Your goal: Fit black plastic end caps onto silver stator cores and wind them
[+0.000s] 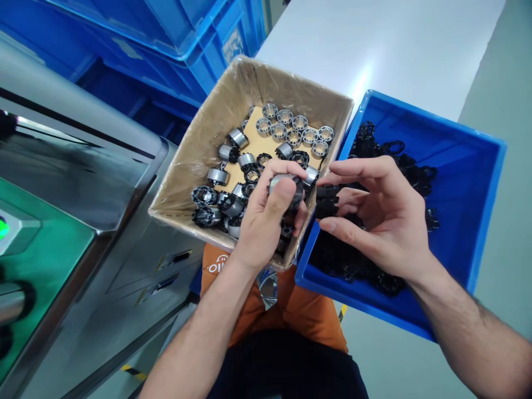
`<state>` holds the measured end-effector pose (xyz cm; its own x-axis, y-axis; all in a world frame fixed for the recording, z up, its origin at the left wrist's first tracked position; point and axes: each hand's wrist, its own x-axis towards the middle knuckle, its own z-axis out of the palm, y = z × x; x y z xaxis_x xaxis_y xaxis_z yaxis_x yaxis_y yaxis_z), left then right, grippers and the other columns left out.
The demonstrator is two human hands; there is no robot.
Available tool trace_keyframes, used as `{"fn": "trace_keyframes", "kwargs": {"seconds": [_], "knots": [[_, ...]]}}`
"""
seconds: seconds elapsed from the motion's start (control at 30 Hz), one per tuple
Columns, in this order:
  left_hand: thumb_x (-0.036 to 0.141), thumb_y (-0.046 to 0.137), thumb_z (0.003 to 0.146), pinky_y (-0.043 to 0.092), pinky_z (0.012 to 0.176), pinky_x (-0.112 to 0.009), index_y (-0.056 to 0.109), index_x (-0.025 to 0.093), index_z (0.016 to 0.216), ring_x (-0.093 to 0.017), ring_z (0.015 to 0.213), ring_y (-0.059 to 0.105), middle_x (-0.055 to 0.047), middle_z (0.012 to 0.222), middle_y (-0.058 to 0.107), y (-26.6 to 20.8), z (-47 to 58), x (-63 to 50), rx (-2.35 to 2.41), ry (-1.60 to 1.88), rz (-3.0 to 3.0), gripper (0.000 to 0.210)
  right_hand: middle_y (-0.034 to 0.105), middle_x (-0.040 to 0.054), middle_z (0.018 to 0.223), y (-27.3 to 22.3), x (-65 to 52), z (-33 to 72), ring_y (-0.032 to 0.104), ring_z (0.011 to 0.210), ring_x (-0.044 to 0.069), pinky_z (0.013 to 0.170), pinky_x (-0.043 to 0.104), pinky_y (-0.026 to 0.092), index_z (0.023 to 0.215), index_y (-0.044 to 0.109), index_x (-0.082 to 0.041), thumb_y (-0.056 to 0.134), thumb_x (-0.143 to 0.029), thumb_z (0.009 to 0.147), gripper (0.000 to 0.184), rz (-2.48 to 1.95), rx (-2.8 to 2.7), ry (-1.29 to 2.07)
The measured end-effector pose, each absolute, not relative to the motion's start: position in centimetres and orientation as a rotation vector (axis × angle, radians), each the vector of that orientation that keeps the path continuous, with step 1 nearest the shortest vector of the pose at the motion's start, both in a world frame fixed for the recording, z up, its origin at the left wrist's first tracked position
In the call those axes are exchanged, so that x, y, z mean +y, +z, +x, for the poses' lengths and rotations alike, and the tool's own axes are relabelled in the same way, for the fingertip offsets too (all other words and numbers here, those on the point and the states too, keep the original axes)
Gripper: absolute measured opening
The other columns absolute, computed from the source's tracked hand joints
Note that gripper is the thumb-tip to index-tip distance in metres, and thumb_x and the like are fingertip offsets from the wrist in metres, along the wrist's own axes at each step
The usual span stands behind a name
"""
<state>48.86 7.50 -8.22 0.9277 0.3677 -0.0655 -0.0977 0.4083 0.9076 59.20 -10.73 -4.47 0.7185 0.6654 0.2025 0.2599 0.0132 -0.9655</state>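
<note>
My left hand (266, 213) is closed around a silver metal ring (279, 183) with a black toothed end, its thumb across the near side. Close by on the right, my right hand (382, 213) has its fingers and thumb curled about a black plastic toothed ring (327, 200). A small gap separates the two parts. Below my left hand is a plastic-lined cardboard box (208, 133), where bare silver rings (278, 131) stand in rows at the back and black-ended rings (230, 204) lie loose in front. Under my right hand, a blue bin (465, 166) holds many black toothed rings (415, 172).
Blue crates (166, 50) are stacked at the back left. A white table (386, 44) extends behind the box and bin. At left stands a metal machine (137, 244) with a green panel (50, 277) and a lit green button (3, 227).
</note>
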Motion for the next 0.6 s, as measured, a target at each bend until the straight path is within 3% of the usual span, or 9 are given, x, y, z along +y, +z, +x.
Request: {"fn": "trace_keyframes", "kwargs": {"seconds": [0.07, 0.17, 0.33, 0.6], "knots": [[0.086, 0.071, 0.117, 0.048, 0.048, -0.027, 0.075, 0.031, 0.123, -0.015, 0.059, 0.058, -0.001, 0.087, 0.064, -8.5, 48.5, 7.3, 0.246, 0.309, 1.146, 0.056, 0.089, 0.0041, 0.136, -4.7, -10.6, 59.0, 0.085, 0.094, 0.019, 0.078, 0.033, 0.079, 0.140, 0.090, -0.034, 0.112, -0.037, 0.097, 0.049, -1.550, -0.756, 0.365], [0.080, 0.060, 0.125, 0.047, 0.050, -0.028, 0.076, 0.031, 0.133, -0.017, 0.063, 0.061, -0.003, 0.088, 0.067, -8.6, 48.1, 7.2, 0.208, 0.254, 1.161, 0.053, 0.089, 0.0040, 0.131, -4.9, -10.5, 58.9, 0.086, 0.098, 0.019, 0.082, 0.031, 0.079, 0.134, 0.092, -0.032, 0.110, -0.032, 0.099, 0.039, -1.514, -0.787, 0.356], [0.076, 0.063, 0.124, 0.047, 0.051, -0.029, 0.074, 0.034, 0.153, -0.017, 0.064, 0.059, -0.004, 0.096, 0.069, -8.5, 47.7, 7.2, 0.193, 0.209, 1.215, 0.052, 0.087, 0.0035, 0.129, -5.0, -10.7, 59.0, 0.086, 0.100, 0.020, 0.088, 0.035, 0.081, 0.137, 0.093, -0.033, 0.106, -0.024, 0.099, 0.042, -1.560, -0.800, 0.362], [0.079, 0.062, 0.124, 0.048, 0.054, -0.030, 0.074, 0.035, 0.155, -0.018, 0.066, 0.059, -0.006, 0.102, 0.072, -8.8, 47.6, 7.3, 0.164, 0.154, 1.223, 0.055, 0.084, 0.0041, 0.117, -4.8, -10.6, 58.7, 0.079, 0.086, 0.019, 0.072, 0.037, 0.079, 0.130, 0.094, -0.033, 0.109, -0.022, 0.095, 0.040, -1.553, -0.752, 0.335]]}}
